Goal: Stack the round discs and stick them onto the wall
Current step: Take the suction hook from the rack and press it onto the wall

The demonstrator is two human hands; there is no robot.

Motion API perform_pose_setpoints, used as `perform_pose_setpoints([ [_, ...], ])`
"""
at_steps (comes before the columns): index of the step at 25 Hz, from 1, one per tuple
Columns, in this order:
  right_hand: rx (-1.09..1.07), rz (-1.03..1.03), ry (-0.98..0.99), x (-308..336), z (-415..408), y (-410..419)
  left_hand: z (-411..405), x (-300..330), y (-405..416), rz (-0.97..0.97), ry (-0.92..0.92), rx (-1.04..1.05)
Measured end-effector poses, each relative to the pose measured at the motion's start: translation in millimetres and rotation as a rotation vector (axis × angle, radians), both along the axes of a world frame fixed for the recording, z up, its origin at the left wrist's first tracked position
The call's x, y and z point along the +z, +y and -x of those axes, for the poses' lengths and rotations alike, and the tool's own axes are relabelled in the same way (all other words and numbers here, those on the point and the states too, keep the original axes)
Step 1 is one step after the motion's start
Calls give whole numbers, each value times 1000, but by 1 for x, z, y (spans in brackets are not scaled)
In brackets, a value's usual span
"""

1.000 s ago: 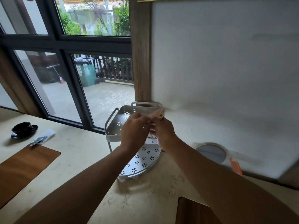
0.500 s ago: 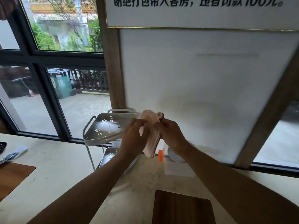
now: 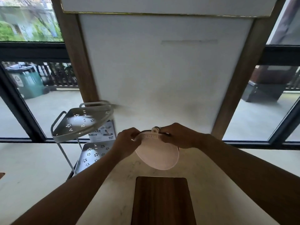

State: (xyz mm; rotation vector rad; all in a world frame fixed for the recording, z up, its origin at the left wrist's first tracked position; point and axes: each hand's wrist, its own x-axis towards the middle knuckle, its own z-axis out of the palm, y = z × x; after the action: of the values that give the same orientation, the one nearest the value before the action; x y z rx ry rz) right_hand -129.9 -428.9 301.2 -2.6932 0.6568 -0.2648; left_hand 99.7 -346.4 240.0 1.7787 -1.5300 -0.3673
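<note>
A pale pink round disc [image 3: 158, 154] with a small tab at its top is held in front of the white wall panel [image 3: 162, 75], low down near the counter. A dark edge behind it hints at a second disc stacked against its back. My left hand [image 3: 125, 142] grips the disc's upper left rim. My right hand [image 3: 177, 135] grips its upper right rim beside the tab. The disc's flat face tilts toward me.
A white two-tier corner rack [image 3: 82, 120] with flower cut-outs stands at the left on the pale counter [image 3: 32, 176]. A dark wooden board [image 3: 162, 200] lies right in front of me. Brown wooden posts frame the wall panel, with windows on both sides.
My hands have carried the disc rightward from beside the rack to the middle of the wall panel, and its flat face has turned toward me. The view has swung right.
</note>
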Motion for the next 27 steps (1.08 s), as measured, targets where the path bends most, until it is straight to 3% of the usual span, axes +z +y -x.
perform_pose_setpoints([
  [15, -359, -161, -284, -98, 34, -53, 15, -28, -44, -67, -222, -3],
  [20, -401, -166, -304, -132, 29, -79, 2, -45, -64, -51, -110, 27],
  [27, -433, -45, -426, -119, -1, -145, -25, -46, -128, -36, 106, 117],
])
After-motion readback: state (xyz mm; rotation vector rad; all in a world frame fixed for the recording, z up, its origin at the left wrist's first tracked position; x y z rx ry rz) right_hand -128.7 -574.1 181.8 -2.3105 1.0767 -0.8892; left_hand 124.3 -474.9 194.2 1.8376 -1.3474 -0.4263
